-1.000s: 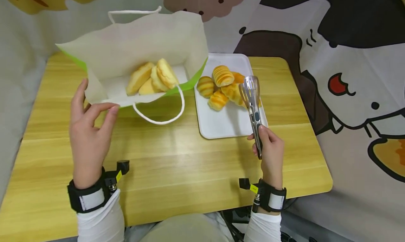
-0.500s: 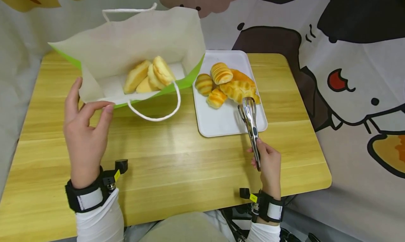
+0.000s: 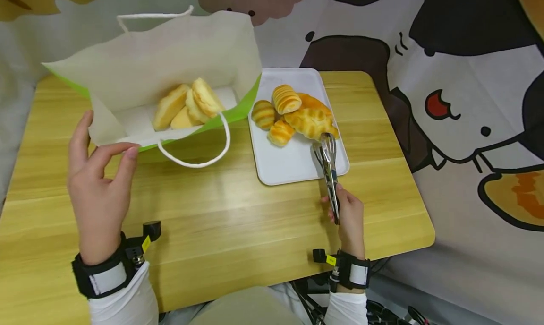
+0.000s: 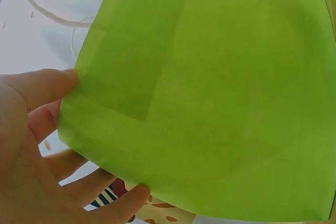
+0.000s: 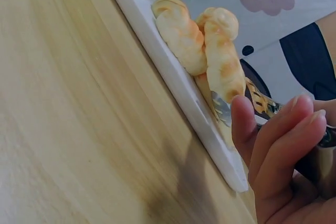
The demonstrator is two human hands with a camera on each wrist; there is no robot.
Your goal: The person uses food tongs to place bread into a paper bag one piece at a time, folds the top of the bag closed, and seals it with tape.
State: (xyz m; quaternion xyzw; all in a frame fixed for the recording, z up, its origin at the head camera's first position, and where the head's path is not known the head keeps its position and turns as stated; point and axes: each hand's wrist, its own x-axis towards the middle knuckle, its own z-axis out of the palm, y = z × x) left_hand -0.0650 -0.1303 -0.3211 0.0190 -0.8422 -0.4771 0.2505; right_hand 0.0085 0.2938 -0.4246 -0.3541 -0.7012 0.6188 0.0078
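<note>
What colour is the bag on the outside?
The bag is bright green outside, seen best in the left wrist view.

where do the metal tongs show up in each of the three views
Head: the tongs are right of centre, held in the right hand, front ends over the white tray.
Left wrist: not in it.
Right wrist: at the right, partly hidden by the hand.
Shared landmark: the green bag, upper left in head, filling most of left wrist, at the top edge in right wrist.
</note>
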